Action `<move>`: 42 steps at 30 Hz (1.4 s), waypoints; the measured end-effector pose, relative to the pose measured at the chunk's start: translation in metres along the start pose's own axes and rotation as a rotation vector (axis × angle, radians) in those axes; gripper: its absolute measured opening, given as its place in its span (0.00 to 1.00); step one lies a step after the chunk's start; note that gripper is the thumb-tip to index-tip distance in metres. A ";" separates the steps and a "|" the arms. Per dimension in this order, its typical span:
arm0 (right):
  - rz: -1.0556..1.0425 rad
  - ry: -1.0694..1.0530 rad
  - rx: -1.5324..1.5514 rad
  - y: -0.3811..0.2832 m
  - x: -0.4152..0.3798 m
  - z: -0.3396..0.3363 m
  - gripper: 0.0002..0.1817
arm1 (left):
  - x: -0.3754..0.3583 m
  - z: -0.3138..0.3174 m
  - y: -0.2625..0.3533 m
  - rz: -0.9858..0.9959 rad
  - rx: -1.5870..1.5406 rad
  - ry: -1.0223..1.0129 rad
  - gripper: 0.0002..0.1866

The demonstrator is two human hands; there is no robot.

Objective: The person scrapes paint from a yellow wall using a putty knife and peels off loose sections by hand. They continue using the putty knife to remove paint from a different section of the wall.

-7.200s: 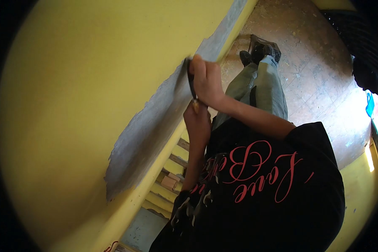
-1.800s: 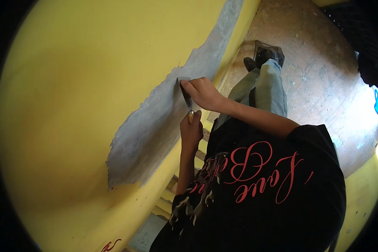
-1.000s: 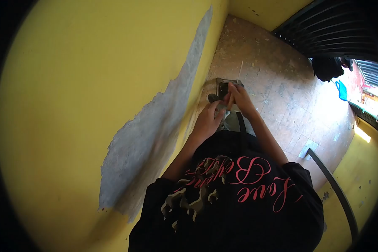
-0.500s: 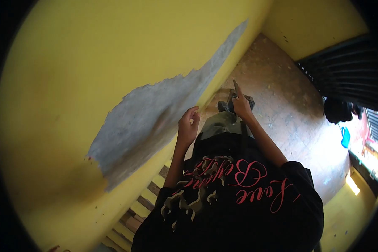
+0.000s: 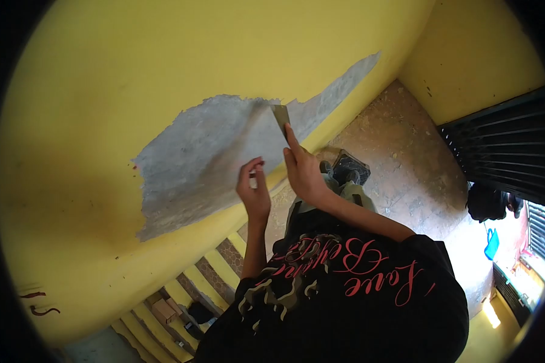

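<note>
My right hand [image 5: 306, 175] is closed round a putty knife [image 5: 281, 118], index finger stretched along its blade. The blade's wide end overlaps the upper edge of a bare grey patch [image 5: 206, 154] in the yellow wall [image 5: 133, 72]. My left hand [image 5: 254, 189] is raised in front of the lower part of the patch, with its fingers loosely bent and the thumb apart from them. Nothing shows in it. Ragged paint borders the patch.
Below the wall is a yellow slatted railing [image 5: 215, 269], with a brown box [image 5: 165, 310] seen through it. My feet are by a black square object [image 5: 352, 166] on the dusty floor [image 5: 399, 145]. A dark metal gate [image 5: 502, 130] and a blue item [image 5: 492, 244] are at the right.
My right hand has come up from low over the floor to the wall, bringing the putty knife to the patch's edge. My left hand has shifted slightly left, and the view has tilted.
</note>
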State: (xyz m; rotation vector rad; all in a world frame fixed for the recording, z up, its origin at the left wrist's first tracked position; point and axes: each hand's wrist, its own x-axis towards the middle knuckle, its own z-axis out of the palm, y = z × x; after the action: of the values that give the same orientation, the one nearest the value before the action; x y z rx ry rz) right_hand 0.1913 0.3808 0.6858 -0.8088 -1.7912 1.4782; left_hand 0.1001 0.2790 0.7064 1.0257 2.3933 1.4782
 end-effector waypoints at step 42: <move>0.276 -0.111 0.528 -0.087 0.027 0.082 0.38 | 0.133 -0.172 0.051 0.996 0.939 0.835 0.31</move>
State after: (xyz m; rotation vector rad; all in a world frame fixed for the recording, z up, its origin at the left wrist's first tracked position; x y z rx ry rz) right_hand 0.1052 0.3418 0.7640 -0.7247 -1.2942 2.0891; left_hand -0.0541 0.2494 0.8651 2.4760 3.5815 0.9446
